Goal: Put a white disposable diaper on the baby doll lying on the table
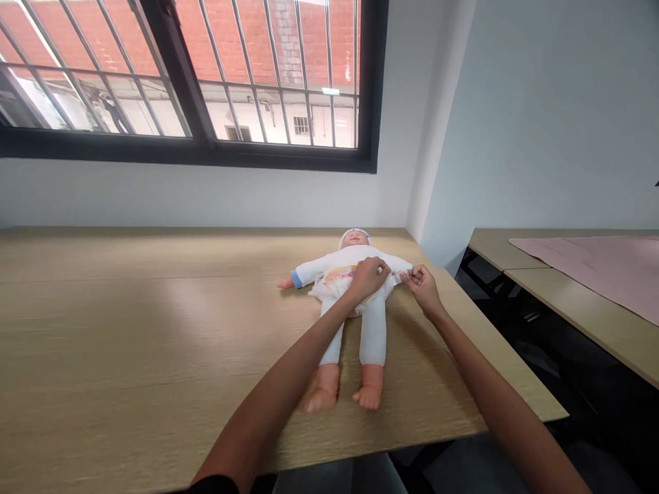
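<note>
A baby doll (373, 336) in a white outfit with blue cuffs lies on its back on the wooden table, its head toward the wall and its bare feet toward me. Around its hips is a white diaper (334, 280) with a coloured print on the front. My left hand (369, 276) rests on the diaper's front at the waist, fingers curled; whether it grips anything is hidden. Just to the right, beside the doll's cuff, my right hand (422, 285) pinches the diaper's side tab, which is stretched out from the hip.
The wooden table (128, 343) reaches far to the left, and its right edge runs close to my right forearm. Across a gap on the right stands another table (566, 288) with a pink cloth (602, 264). A barred window is in the wall behind.
</note>
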Demonstrator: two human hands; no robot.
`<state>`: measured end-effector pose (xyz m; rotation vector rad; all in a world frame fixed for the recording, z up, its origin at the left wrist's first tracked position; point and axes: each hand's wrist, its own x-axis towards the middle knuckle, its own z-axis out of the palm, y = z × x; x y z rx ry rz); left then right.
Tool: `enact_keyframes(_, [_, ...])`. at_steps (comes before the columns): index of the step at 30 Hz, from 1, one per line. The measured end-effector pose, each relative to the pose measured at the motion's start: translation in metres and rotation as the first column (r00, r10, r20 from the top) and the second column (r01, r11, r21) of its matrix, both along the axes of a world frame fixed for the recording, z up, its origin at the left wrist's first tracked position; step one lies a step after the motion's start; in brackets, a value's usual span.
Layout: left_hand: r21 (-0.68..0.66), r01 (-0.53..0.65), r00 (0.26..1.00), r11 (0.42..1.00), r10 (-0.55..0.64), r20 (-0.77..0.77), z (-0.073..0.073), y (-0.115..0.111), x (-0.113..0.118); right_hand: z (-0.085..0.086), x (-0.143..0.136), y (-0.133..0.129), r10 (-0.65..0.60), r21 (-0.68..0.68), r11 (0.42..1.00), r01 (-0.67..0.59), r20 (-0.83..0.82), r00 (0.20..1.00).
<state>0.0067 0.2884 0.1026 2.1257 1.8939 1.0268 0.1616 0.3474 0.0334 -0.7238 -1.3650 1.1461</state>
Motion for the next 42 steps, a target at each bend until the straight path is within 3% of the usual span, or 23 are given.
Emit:
enact_keyframes(8, [0.035, 0.119, 0.993, 0.992, -0.119, 0.004, -0.005, 0.003, -0.001, 0.004, -0.003, -0.005, 0.014, -0.035, 0.999, -0.015, -0.015, 1.000])
enact_keyframes(15, [0.033, 0.110, 0.994, 0.993, -0.110, 0.008, -0.006, 0.003, -0.002, 0.004, -0.006, -0.008, 0.042, 0.000, 0.999, -0.042, -0.012, 0.999])
enact_keyframes(31, [-0.064, 0.100, 0.994, 0.993, -0.098, 0.043, 0.007, -0.005, -0.002, 0.005, -0.005, -0.006, 0.052, 0.013, 0.999, -0.052, -0.002, 0.999])
enact_keyframes(42, [-0.017, 0.021, 1.000, 1.000, -0.021, -0.001, -0.001, 0.001, 0.003, 0.004, -0.007, -0.007, 0.040, 0.031, 0.999, -0.040, 0.000, 0.999])
